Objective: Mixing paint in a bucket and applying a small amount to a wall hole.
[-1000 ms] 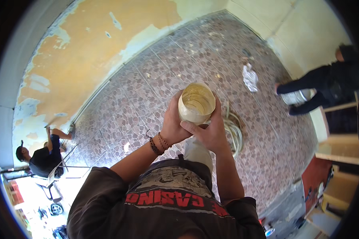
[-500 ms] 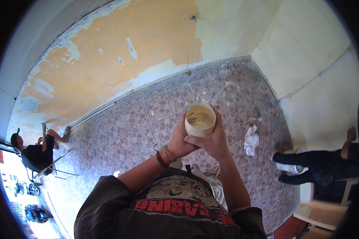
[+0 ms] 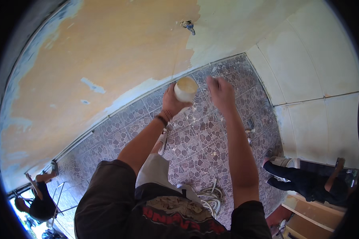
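Cream-coloured and smooth-sided, the cup (image 3: 186, 93) sits in my left hand (image 3: 172, 101), up in the air before me; seen from my head, it overlaps the wall-side edge of the floor (image 3: 191, 147), to the left of the floor's far corner. My left hand wraps its side and lower part, leaving the rim free, with the mouth turned up toward me. My right hand (image 3: 221, 93) is apart from it, raised just to its right with fingers curled; blur stops me telling whether they pinch anything. I judge the cup light, since one hand bears it, and fairly stiff, though a thin wall might give under a hard squeeze. Dry, it should grip well enough; with wet or dusty fingers, that smooth side could slip. The best hold, I think, is low, palm round the side, rather than a pinch at the rim. It is probably not very fragile, yet a fall onto the hard floor might crack it. I cannot make out any contents, so mouth up seems wisest.
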The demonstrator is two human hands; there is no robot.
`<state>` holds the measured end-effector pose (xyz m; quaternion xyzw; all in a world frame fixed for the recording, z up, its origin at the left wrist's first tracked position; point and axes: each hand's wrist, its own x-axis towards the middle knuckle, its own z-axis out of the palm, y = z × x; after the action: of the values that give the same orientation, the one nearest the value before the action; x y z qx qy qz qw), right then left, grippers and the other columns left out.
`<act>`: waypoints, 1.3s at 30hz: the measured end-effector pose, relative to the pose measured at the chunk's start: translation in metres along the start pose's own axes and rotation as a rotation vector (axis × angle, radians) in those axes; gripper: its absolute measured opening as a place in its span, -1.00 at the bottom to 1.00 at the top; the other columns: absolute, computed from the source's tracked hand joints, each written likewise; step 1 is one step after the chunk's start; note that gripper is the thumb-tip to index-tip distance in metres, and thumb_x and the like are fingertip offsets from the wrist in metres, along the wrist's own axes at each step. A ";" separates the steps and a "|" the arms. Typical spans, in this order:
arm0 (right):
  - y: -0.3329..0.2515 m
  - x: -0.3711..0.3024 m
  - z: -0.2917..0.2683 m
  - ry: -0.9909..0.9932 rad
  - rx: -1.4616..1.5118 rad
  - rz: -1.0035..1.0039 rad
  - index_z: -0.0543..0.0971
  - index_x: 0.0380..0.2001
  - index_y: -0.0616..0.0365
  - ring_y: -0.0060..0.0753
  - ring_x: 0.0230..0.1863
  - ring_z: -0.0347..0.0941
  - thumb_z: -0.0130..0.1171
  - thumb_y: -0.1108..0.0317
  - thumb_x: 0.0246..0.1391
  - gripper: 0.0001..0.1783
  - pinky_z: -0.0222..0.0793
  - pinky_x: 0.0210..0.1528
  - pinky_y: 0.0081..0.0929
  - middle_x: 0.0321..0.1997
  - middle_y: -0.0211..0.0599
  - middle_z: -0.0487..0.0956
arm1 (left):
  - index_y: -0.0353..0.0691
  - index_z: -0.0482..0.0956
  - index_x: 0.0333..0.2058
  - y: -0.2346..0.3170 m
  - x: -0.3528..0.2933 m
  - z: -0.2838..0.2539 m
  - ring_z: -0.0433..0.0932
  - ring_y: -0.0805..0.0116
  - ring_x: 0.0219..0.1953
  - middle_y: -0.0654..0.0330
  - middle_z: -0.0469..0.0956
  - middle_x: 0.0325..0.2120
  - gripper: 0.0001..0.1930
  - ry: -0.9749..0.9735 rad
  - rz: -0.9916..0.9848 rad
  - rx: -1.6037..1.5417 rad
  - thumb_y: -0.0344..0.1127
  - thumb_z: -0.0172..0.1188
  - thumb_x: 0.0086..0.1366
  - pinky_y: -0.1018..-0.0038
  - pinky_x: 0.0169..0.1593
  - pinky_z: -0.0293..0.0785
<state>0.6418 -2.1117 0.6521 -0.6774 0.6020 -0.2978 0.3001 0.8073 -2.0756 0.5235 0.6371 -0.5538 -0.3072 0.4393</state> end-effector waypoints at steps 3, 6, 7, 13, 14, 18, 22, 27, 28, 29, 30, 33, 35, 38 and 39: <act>-0.026 0.120 0.041 -0.027 -0.241 -0.061 0.55 -0.45 0.26 0.17 -0.26 0.47 0.02 0.00 0.08 -0.54 0.39 -0.20 -0.14 -0.38 0.08 0.56 | -0.25 0.30 -0.02 -0.031 0.100 0.019 0.50 0.11 -0.10 0.03 0.51 -0.18 -0.08 0.088 -0.070 0.070 -0.17 0.56 -0.46 0.31 -0.02 0.44; -0.025 0.217 0.069 -0.027 -0.377 0.040 0.56 -0.40 0.29 0.12 -0.15 0.46 -0.07 -0.11 0.07 -0.42 0.36 -0.08 -0.13 -0.27 0.15 0.54 | -0.25 0.30 -0.03 -0.046 0.170 0.048 0.49 0.11 -0.10 0.02 0.50 -0.17 -0.08 0.077 -0.094 0.035 -0.20 0.56 -0.48 0.32 -0.01 0.43; -0.025 0.239 0.077 -0.037 -0.404 0.095 0.56 -0.36 0.31 0.10 -0.10 0.45 -0.09 -0.13 0.06 -0.39 0.35 -0.03 -0.15 -0.22 0.18 0.53 | -0.25 0.30 -0.03 -0.046 0.186 0.053 0.49 0.11 -0.10 0.02 0.50 -0.17 -0.08 0.069 -0.112 0.028 -0.20 0.56 -0.48 0.32 -0.01 0.43; -0.034 0.304 0.102 -0.327 -0.680 0.045 0.54 -0.20 0.30 0.03 -0.02 0.42 -0.26 -0.04 0.13 -0.39 0.31 0.05 -0.20 -0.09 0.09 0.50 | -0.25 0.28 -0.06 -0.054 0.239 0.072 0.49 0.10 -0.12 0.01 0.49 -0.20 -0.11 0.087 -0.134 -0.086 -0.25 0.54 -0.46 0.31 -0.03 0.44; -0.036 0.307 0.104 -0.341 -0.686 0.049 0.54 -0.20 0.30 0.03 -0.02 0.42 -0.26 -0.04 0.13 -0.39 0.31 0.05 -0.20 -0.09 0.09 0.50 | -0.25 0.26 -0.06 -0.055 0.240 0.073 0.49 0.10 -0.11 0.01 0.49 -0.19 -0.11 0.064 -0.147 -0.114 -0.25 0.53 -0.46 0.31 -0.04 0.44; -0.036 0.320 0.106 -0.421 -0.843 -0.013 0.58 -0.27 0.28 -0.01 -0.09 0.47 -0.19 0.09 0.08 -0.51 0.36 0.00 -0.20 -0.13 0.04 0.53 | -0.25 0.24 -0.04 -0.051 0.252 0.080 0.49 0.12 -0.11 0.02 0.49 -0.19 -0.10 0.060 -0.135 -0.150 -0.23 0.53 -0.45 0.31 -0.03 0.44; -0.041 0.326 0.097 -0.625 -1.097 -0.236 0.61 -0.36 0.26 -0.04 -0.24 0.53 -0.02 0.30 -0.06 -0.69 0.45 -0.16 -0.23 -0.23 -0.04 0.57 | -0.23 0.24 -0.02 -0.043 0.259 0.081 0.50 0.15 -0.10 0.05 0.49 -0.17 -0.09 0.103 -0.074 -0.210 -0.23 0.53 -0.43 0.33 -0.02 0.45; -0.042 0.329 0.085 -0.706 -1.263 -0.451 0.58 -0.36 0.32 0.00 -0.30 0.51 -0.02 0.10 0.10 -0.57 0.42 -0.19 -0.24 -0.33 0.04 0.56 | -0.21 0.23 0.00 -0.040 0.262 0.080 0.50 0.17 -0.09 0.06 0.50 -0.15 -0.08 0.096 -0.051 -0.213 -0.22 0.53 -0.42 0.34 -0.02 0.46; -0.038 0.328 0.086 -0.650 -1.220 -0.400 0.58 -0.37 0.31 -0.01 -0.30 0.51 0.00 0.16 0.09 -0.62 0.42 -0.19 -0.25 -0.32 0.03 0.56 | -0.21 0.22 0.00 -0.040 0.261 0.080 0.51 0.18 -0.09 0.06 0.50 -0.15 -0.08 0.076 -0.053 -0.242 -0.22 0.53 -0.41 0.35 -0.02 0.46; -0.034 0.327 0.087 -0.594 -1.176 -0.349 0.59 -0.38 0.30 -0.02 -0.29 0.51 0.01 0.22 0.08 -0.67 0.43 -0.19 -0.27 -0.31 0.02 0.56 | -0.20 0.22 0.00 -0.040 0.259 0.081 0.51 0.18 -0.09 0.07 0.50 -0.15 -0.08 0.056 -0.054 -0.272 -0.22 0.53 -0.41 0.35 -0.02 0.46; -0.026 0.330 0.086 -0.586 -1.181 -0.344 0.59 -0.38 0.30 -0.02 -0.29 0.51 0.01 0.22 0.08 -0.67 0.43 -0.19 -0.27 -0.31 0.02 0.56 | -0.20 0.22 0.00 -0.038 0.259 0.083 0.51 0.18 -0.09 0.07 0.50 -0.15 -0.08 0.053 -0.047 -0.277 -0.22 0.53 -0.41 0.35 -0.02 0.46; -0.023 0.339 0.087 -0.713 -1.290 -0.548 0.58 -0.40 0.32 -0.01 -0.27 0.52 0.02 0.26 0.06 -0.69 0.44 -0.18 -0.28 -0.32 0.03 0.56 | -0.20 0.21 0.01 -0.038 0.257 0.081 0.51 0.19 -0.09 0.07 0.51 -0.15 -0.08 0.030 -0.054 -0.270 -0.22 0.53 -0.40 0.35 -0.02 0.46; -0.033 0.333 0.090 -0.655 -1.189 -0.392 0.58 -0.38 0.32 -0.07 -0.24 0.52 0.03 0.30 0.03 -0.72 0.44 -0.16 -0.28 -0.33 0.00 0.56 | -0.21 0.20 0.00 -0.041 0.257 0.078 0.51 0.18 -0.09 0.07 0.50 -0.15 -0.08 0.025 -0.055 -0.296 -0.22 0.53 -0.39 0.35 -0.02 0.46; -0.053 0.325 0.089 -0.635 -1.163 -0.239 0.60 -0.40 0.32 -0.09 -0.22 0.52 0.04 0.30 0.02 -0.72 0.45 -0.16 -0.29 -0.31 0.00 0.56 | -0.22 0.20 0.00 -0.046 0.255 0.080 0.51 0.18 -0.09 0.06 0.50 -0.15 -0.09 0.033 -0.041 -0.323 -0.23 0.53 -0.38 0.35 -0.02 0.46; -0.052 0.324 0.087 -0.632 -1.168 -0.236 0.60 -0.40 0.32 -0.09 -0.22 0.52 0.04 0.30 0.02 -0.72 0.45 -0.16 -0.29 -0.31 0.00 0.56 | -0.22 0.20 0.00 -0.046 0.254 0.083 0.51 0.18 -0.09 0.06 0.50 -0.15 -0.09 0.031 -0.039 -0.328 -0.23 0.53 -0.38 0.35 -0.02 0.46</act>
<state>0.7730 -2.4245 0.6500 -0.8444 0.4692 0.2583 0.0119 0.8048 -2.3412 0.4715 0.5722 -0.4771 -0.3918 0.5400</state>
